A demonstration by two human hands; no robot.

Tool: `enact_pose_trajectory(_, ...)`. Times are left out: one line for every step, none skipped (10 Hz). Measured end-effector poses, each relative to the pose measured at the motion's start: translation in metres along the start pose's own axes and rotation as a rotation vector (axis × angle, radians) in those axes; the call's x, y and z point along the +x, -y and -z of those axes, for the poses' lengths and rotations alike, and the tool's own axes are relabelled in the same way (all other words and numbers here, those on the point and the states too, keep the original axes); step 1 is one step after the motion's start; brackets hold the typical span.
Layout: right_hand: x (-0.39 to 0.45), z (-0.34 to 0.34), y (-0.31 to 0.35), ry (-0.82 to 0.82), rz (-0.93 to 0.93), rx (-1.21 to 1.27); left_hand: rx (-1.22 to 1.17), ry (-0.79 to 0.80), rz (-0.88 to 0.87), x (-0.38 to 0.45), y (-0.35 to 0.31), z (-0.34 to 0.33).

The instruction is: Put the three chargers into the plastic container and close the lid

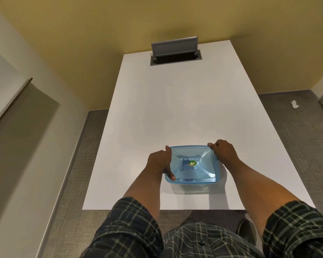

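Note:
A clear plastic container point(192, 189) stands on the white table near its front edge, with a translucent blue lid point(192, 175) lying flat on top. A round green and orange sticker sits in the lid's middle. Through the lid I make out a dark charger shape point(185, 162); the other chargers are not distinguishable. My left hand point(161, 162) presses on the lid's left edge, thumb on the near left corner, a finger at the far left corner. My right hand point(223, 150) grips the lid's far right corner and right edge.
The white table point(175, 108) stretches away from me. At its far end a grey cable hatch point(175, 54) stands with its flap up. Grey carpet lies on both sides, with a white scrap of paper point(294, 104) on the floor at right.

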State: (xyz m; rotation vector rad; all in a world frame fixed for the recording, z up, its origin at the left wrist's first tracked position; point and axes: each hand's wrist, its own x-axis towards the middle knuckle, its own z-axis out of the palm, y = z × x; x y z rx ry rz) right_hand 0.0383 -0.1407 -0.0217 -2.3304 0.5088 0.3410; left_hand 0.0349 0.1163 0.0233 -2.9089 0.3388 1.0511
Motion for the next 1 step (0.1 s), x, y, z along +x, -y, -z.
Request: enact_pose_trajectory(-0.0081,0.0004,0.0003,-0.123,0.083,-0.187,0.067,-0.13,0.016,-0.0017,-0.0039,-0.0002)
